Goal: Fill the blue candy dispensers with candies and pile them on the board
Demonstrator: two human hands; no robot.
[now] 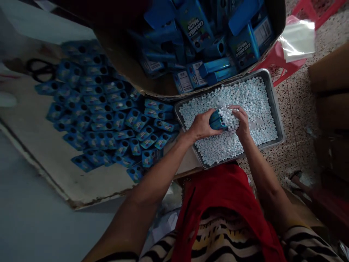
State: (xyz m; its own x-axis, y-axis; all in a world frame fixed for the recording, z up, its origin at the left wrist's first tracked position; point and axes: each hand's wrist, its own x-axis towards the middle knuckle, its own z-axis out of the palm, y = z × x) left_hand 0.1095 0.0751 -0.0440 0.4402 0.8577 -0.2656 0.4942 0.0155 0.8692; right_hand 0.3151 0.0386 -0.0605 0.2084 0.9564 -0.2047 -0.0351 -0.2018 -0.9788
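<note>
Over a metal tray (pixel 281 135) of small white and pale blue candies (pixel 218 151), my left hand (pixel 202 125) is closed around blue candy boxes (pixel 216 120), at least two held side by side. Their open ends face right. My right hand (pixel 242 119) curves behind a heap of candies (pixel 229 118) and presses it against those open ends. The right fingers are partly hidden by the heap, and some candies lie along the box edges.
Many blue boxes (pixel 99 109) with dark round holes cover the table at left, near black scissors (pixel 42 70). A large cardboard carton (pixel 160 95) of flat blue boxes stands behind the tray. Clear plastic bags (pixel 297 42) rest on a red stool (pixel 283 72) at right.
</note>
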